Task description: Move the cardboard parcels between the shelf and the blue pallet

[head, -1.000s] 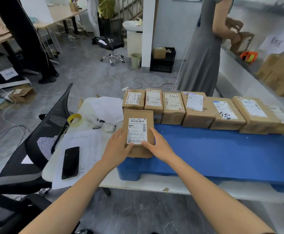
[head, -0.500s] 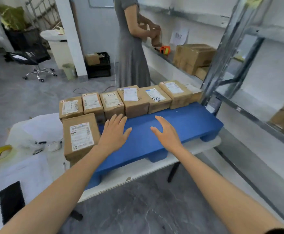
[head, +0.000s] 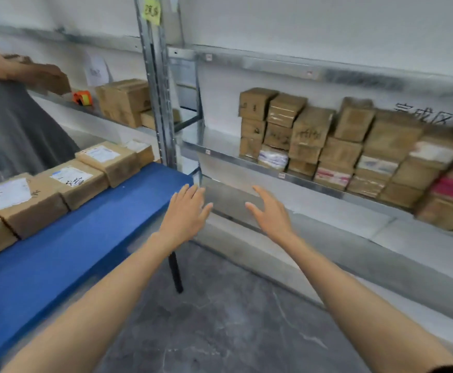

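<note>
I see my left hand (head: 186,211) and right hand (head: 269,214) spread open, holding nothing, raised between the blue pallet (head: 85,238) and the shelf (head: 220,146). The pallet carries a row of labelled cardboard parcels (head: 72,181) along its far edge. The shelf holds stacked parcels (head: 327,146) towards its right

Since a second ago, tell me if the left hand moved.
Yes. The left hand went rightward along the blue pallet to its end by the shelf post.

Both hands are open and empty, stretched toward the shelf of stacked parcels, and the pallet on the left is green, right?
Not quite: the head view shows a blue pallet, not green. Otherwise yes: left hand and right hand are open, empty, stretched toward the shelf of stacked parcels.
</note>
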